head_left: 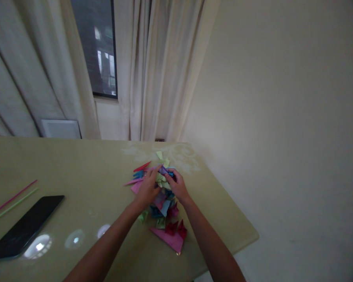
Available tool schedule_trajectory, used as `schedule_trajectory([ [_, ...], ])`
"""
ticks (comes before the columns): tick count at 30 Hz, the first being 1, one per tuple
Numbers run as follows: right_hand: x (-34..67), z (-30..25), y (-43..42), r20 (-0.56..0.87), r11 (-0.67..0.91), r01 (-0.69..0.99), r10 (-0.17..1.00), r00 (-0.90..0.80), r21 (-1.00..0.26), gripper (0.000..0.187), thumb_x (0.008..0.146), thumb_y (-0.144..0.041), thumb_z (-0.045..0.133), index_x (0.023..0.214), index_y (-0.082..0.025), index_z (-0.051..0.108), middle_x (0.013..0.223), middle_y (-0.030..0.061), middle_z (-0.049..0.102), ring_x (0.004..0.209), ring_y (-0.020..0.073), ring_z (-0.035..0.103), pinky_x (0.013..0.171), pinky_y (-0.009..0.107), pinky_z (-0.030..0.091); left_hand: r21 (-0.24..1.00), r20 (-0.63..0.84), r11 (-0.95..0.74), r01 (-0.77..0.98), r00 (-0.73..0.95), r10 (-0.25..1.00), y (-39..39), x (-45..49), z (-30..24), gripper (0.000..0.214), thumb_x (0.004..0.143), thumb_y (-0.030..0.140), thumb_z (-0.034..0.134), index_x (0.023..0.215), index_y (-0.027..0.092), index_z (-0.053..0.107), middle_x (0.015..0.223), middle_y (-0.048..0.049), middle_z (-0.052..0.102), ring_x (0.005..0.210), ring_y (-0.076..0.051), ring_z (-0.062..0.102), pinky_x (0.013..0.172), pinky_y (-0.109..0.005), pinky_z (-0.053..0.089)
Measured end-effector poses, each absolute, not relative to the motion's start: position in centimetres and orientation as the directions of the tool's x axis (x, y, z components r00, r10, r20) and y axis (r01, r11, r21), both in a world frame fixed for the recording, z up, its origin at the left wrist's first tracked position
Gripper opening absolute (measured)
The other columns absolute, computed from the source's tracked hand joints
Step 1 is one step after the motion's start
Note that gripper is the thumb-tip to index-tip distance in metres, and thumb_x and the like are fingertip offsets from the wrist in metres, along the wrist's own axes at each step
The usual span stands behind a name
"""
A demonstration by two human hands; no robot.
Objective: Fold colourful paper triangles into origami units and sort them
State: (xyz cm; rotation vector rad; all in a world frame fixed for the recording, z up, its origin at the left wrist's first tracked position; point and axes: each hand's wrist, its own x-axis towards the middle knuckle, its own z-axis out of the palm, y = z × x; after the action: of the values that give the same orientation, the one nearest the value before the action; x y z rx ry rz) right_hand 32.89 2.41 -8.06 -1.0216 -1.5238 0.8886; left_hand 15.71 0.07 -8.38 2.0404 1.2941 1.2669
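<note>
A pile of folded colored paper pieces lies on the table, in pink, red, blue and light green. Above its far part, a purple folded paper piece (pixel 162 170) is between my two hands. My left hand (pixel 148 187) has its fingertips closed at the left side of this piece. On the other side my right hand (pixel 178 185) pinches it with thumb and fingers. Light green folded paper (pixel 162 181) shows just below the fingertips. Nearer to me lie dark red folded papers (pixel 176 229) and a flat pink folded paper (pixel 170 239). My hands partly cover the pile.
On the left of the table (pixel 85 168) lies a black tablet-like slab (pixel 26 227), with a pink stick (pixel 13 198) and a green stick (pixel 14 205) beyond it. A wall (pixel 267 117) borders the right side. Curtains (pixel 167 70) hang behind the far edge.
</note>
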Motion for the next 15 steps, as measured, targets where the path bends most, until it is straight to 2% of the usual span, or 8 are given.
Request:
schedule_trajectory([
  [3, 34.6, -6.5, 2.1, 0.420, 0.438, 0.260, 0.899, -0.127, -0.860, 0.031, 0.095, -0.050, 0.067, 0.108, -0.023, 0.076, 0.117, 0.0075, 0.072, 0.111, 0.0250, 0.066, 0.094, 0.035, 0.055, 0.718, 0.451, -0.493, 0.491, 0.211, 0.867, -0.7, 13.9, -7.1, 0.077, 0.076, 0.009, 0.059, 0.151, 0.023, 0.049, 0.142, -0.0126, 0.056, 0.134, -0.031, 0.057, 0.112, -0.048, 0.050],
  [6, 37.1, -6.4, 1.1, 0.401, 0.464, 0.351, 0.884, -0.241, -0.813, 0.032, 0.099, -0.047, 0.066, 0.119, -0.024, 0.074, 0.126, 0.0085, 0.071, 0.119, 0.0248, 0.065, 0.101, 0.037, 0.053, 0.697, 0.398, -0.457, 0.552, 0.232, 0.888, -2.6, 12.0, -7.8, 0.069, 0.081, 0.018, 0.064, 0.148, 0.024, 0.053, 0.142, -0.0123, 0.058, 0.131, -0.032, 0.059, 0.110, -0.050, 0.050],
  [8, 39.1, -6.9, 0.1, 0.335, 0.435, 0.418, 0.895, -0.294, -0.797, 0.044, 0.097, -0.049, 0.070, 0.134, -0.025, 0.069, 0.131, 0.0095, 0.070, 0.119, 0.0262, 0.066, 0.104, 0.041, 0.053, 0.644, 0.372, -0.399, 0.652, 0.188, 0.909, -4.4, 10.8, -9.0, 0.070, 0.082, 0.029, 0.069, 0.150, 0.026, 0.052, 0.147, -0.0127, 0.057, 0.135, -0.036, 0.055, 0.113, -0.057, 0.046],
  [11, 42.0, -8.0, -2.3, 0.250, 0.371, 0.533, 0.925, -0.287, -0.761, 0.065, 0.092, -0.055, 0.075, 0.147, -0.026, 0.060, 0.145, 0.0129, 0.063, 0.128, 0.0315, 0.062, 0.107, 0.048, 0.053, 0.562, 0.343, -0.296, 0.772, 0.108, 0.933, -7.1, 9.4, -11.5, 0.076, 0.084, 0.050, 0.073, 0.154, 0.029, 0.050, 0.157, -0.0141, 0.050, 0.142, -0.043, 0.047, 0.113, -0.066, 0.042],
  [14, 43.4, -9.7, -6.1, 0.189, 0.322, 0.622, 0.944, -0.272, -0.714, 0.080, 0.088, -0.061, 0.077, 0.156, -0.030, 0.052, 0.162, 0.0141, 0.046, 0.147, 0.0380, 0.047, 0.116, 0.056, 0.046, 0.508, 0.336, -0.298, 0.808, 0.132, 0.932, -9.0, 8.9, -13.6, 0.095, 0.080, 0.067, 0.075, 0.161, 0.032, 0.041, 0.165, -0.0151, 0.042, 0.150, -0.045, 0.037, 0.116, -0.066, 0.038],
  [15, 43.4, -10.3, -7.5, 0.170, 0.319, 0.649, 0.944, -0.283, -0.691, 0.090, 0.083, -0.062, 0.081, 0.160, -0.031, 0.047, 0.168, 0.0142, 0.038, 0.152, 0.0405, 0.040, 0.120, 0.059, 0.041, 0.494, 0.333, -0.314, 0.811, 0.157, 0.930, -9.3, 8.9, -14.1, 0.103, 0.076, 0.072, 0.076, 0.163, 0.032, 0.037, 0.167, -0.0155, 0.038, 0.153, -0.046, 0.034, 0.118, -0.066, 0.037],
])
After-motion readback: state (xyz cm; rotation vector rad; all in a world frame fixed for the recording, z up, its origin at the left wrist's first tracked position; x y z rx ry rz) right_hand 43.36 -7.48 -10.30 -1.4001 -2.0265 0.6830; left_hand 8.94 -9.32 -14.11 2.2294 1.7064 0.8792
